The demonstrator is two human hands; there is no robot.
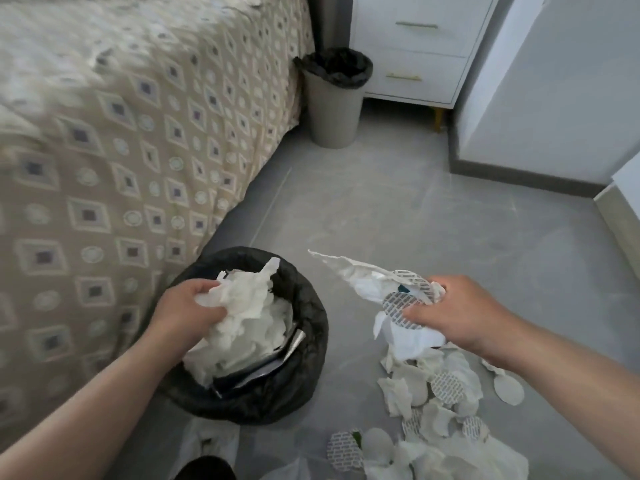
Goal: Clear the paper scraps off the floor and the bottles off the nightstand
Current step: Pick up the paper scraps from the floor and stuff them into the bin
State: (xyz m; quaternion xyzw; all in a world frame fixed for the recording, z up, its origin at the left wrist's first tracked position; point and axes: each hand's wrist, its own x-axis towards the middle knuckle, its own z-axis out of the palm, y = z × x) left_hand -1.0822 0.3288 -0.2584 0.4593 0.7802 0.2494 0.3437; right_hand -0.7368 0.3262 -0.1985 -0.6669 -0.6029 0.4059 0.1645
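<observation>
My left hand grips a wad of white crumpled paper over the mouth of a bin lined with a black bag, which holds more paper and a silvery scrap. My right hand holds a bunch of white scraps and round printed seals above the floor, just right of the bin. Below it a pile of paper scraps and round seals lies on the grey floor. The nightstand stands at the back; its top and any bottles are out of view.
A bed with a patterned beige cover fills the left side. A second grey bin with a black liner stands between bed and nightstand. A white wall with a dark skirting closes the right. More scraps lie near the bottom edge.
</observation>
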